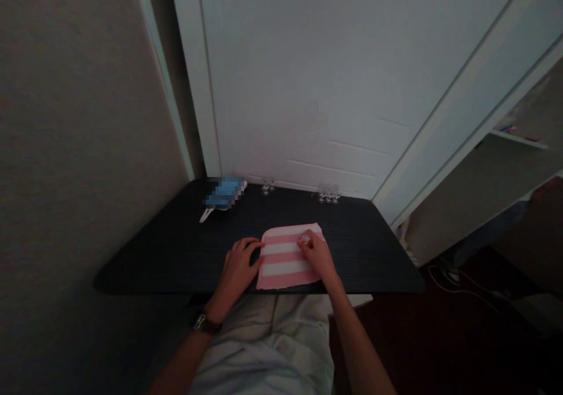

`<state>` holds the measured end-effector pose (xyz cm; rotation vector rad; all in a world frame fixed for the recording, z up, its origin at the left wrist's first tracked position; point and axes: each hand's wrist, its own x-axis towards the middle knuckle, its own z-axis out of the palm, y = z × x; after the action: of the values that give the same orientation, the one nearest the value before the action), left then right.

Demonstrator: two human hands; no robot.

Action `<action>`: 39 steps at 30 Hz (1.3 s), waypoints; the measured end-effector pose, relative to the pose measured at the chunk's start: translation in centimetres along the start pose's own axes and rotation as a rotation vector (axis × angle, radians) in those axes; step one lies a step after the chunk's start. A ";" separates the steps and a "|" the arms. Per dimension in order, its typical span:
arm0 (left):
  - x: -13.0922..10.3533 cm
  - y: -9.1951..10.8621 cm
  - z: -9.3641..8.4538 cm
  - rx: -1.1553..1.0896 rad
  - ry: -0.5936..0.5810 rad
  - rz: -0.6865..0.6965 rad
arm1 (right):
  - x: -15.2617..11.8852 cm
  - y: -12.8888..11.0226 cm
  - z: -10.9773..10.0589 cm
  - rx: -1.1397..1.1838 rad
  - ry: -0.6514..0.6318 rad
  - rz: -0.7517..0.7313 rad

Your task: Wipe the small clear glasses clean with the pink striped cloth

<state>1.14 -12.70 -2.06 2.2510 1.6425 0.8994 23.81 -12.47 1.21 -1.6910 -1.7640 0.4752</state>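
A pink and white striped cloth (285, 257) lies spread flat near the front edge of the dark table (176, 260). At the cloth's left edge is my left hand (240, 266), with its fingers apart and fingertips touching the border. My right hand (317, 255) rests over the right part of the cloth, its fingers closed on a small clear object (304, 237). Toward the back of the table stand small clear pieces, a group (328, 194) at the right and a smaller group (267, 187) nearer the middle.
A device with a blue, pixelated screen (225, 193) lies at the table's back left, a white strap beside it. Behind the table rises a white panel (281, 78). A wall (88, 119) stands at the left, and a cable (466, 292) runs over the floor at right.
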 end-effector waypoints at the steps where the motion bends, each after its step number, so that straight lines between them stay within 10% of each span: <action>1: 0.0 0.0 0.0 -0.001 0.003 0.000 | -0.3 0.9 -0.9 0.003 0.032 0.018; 17: -0.8 0.5 -0.7 -0.134 0.145 0.169 | -1.3 4.2 -1.9 0.043 0.157 0.143; 31: -4.5 0.8 -2.3 -0.061 -0.196 0.473 | -1.4 5.1 -2.2 0.317 0.078 0.103; 39: -2.3 0.8 -3.0 -0.035 -0.314 0.494 | -2.3 1.9 -2.6 0.598 -0.044 0.093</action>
<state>-0.41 -15.68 -0.05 2.6573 0.9485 0.6105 26.89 -14.96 1.35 -1.3378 -1.3826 0.9759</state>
